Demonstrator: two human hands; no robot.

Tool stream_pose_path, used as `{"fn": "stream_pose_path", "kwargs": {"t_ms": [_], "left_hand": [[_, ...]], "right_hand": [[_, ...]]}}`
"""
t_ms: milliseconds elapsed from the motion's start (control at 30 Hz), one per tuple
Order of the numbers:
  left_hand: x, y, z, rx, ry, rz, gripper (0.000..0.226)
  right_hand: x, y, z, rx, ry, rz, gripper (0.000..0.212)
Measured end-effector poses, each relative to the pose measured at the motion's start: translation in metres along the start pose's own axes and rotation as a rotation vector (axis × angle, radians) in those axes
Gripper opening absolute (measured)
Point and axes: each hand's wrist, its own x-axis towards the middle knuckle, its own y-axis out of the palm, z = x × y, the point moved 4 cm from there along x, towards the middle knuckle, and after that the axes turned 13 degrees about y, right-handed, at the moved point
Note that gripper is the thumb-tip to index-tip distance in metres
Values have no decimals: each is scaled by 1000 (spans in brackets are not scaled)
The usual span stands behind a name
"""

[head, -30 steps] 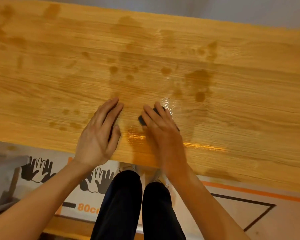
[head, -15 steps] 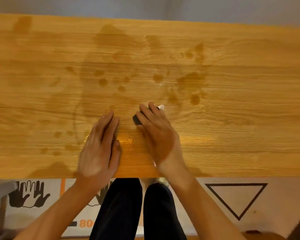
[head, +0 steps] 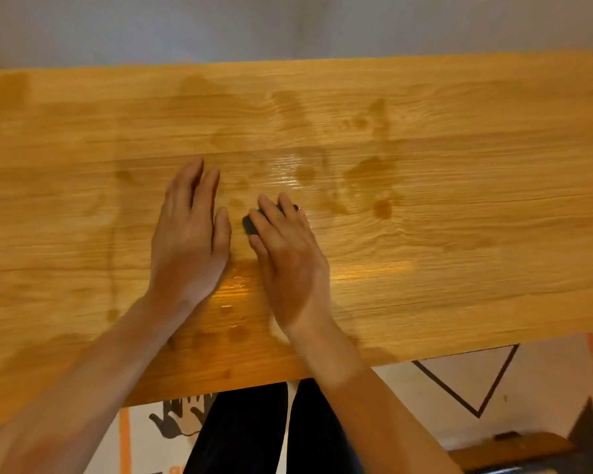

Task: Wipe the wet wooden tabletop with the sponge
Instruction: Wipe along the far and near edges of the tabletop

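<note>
Two hands, left [head: 189, 241] and right [head: 288, 258]; one dark sponge [head: 250, 224]; one wooden tabletop [head: 459, 234]

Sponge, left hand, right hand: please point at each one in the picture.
sponge [head: 249, 224], head view, dark corner showing beside the fingers
left hand [head: 189, 241], head view, back of hand
right hand [head: 290, 258], head view, back of hand

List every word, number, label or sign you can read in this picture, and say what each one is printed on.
Wooden tabletop: no text.
Sponge under the right hand: no label visible.
Floor mat: black hand silhouettes, a sign without words.
Floor mat: black triangle outline, a sign without words.
Orange characters at the picture's bottom edge: cut off, unreadable.
</note>
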Motion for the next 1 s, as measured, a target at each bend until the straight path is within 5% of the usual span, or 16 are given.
{"fn": "stream_pose_path", "kwargs": {"t_ms": [100, 267, 333, 467, 567, 767, 1000], "left_hand": [[7, 4, 2, 33, -5, -11, 51], [9, 2, 1, 49, 11, -15, 51], [11, 2, 2, 45, -1, -12, 51], [11, 2, -1, 60, -22, -23, 50], [11, 2, -1, 75, -32, -5, 51], [10, 4, 1, 38, -25, 27, 53], [14, 3, 2, 34, -21, 18, 53]], "right_hand": [[-3, -46, -46, 83, 94, 26, 31], [2, -103, -113, 221, 575, -314, 31], [8, -81, -83, 184, 534, -310, 31], [6, -7, 3, 148, 165, -93, 27], [9, -4, 3, 138, 11, 65, 29], [-8, -91, -90, 175, 421, -133, 35], [46, -90, -93, 130, 280, -54, 33]]}}
